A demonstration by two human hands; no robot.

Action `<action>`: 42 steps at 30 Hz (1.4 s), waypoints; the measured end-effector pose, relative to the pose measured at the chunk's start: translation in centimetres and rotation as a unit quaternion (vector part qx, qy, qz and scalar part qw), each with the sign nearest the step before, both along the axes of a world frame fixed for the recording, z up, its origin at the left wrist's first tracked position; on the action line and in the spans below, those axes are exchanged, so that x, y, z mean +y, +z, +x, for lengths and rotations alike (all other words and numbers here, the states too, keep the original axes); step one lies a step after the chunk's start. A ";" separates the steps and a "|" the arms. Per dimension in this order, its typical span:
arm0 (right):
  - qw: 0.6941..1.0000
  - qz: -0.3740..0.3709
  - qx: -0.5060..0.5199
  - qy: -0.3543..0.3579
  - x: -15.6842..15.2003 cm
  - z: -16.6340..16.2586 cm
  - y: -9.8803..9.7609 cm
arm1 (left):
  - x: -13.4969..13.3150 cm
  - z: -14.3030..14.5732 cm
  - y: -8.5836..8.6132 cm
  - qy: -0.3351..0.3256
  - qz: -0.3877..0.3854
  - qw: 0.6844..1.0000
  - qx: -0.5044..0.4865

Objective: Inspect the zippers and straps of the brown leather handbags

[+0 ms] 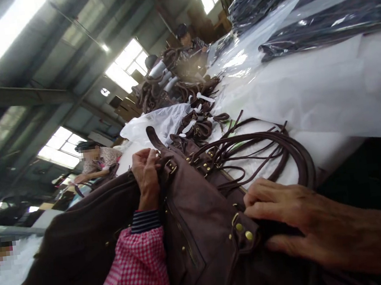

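Note:
In front of me lies a dark brown handbag (199, 191) with a zipped pocket, brass rivets and strap rings. My left hand (146, 174) is closed in a pinch at the bag's far end, beside a buckled strap tab (171, 166); the fingertips are partly hidden. At the near end my right hand (287, 218) grips the bag's edge by a riveted tab (244, 233), thumb on one side and curled fingers on the other. Thin brown straps (272, 140) loop over the bag's far side. Another brown bag piece (84, 235) spreads to the left, beneath my checked sleeve.
Beyond the bag, a heap of brown straps and bags (174, 85) rests on the white-covered table (315, 97). Dark goods in clear plastic (328, 23) are stacked at the upper right. One person (93, 159) works at the left, another (190, 42) at the back.

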State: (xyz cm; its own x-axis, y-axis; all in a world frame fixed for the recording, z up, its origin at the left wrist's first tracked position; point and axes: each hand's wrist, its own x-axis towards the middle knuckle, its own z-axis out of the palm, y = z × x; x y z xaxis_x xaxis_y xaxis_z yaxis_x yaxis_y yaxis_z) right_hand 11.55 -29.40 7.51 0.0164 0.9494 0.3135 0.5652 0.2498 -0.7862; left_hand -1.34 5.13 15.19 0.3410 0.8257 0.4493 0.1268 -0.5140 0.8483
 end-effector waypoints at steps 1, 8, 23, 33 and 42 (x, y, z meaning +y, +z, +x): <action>1.000 0.014 -0.009 -0.005 -0.1 -0.2 -0.1 | -1.7 -0.2 1.0 0.006 0.072 0.996 0.049; 0.991 0.128 -0.013 -0.030 1.4 -1.7 -1.6 | -20.4 -1.3 4.9 -0.314 0.373 0.765 0.420; 0.965 0.225 -0.124 -0.049 2.0 -1.0 -7.6 | -24.7 -11.4 -1.6 -0.121 0.486 0.704 0.503; 0.989 0.144 -0.008 -0.042 1.8 -1.5 -4.4 | -19.1 -19.8 0.2 -0.058 0.472 0.732 0.489; 0.975 0.201 0.001 -0.095 -1.7 -2.4 -2.9 | -18.5 -19.9 -3.9 -0.033 0.370 0.732 0.572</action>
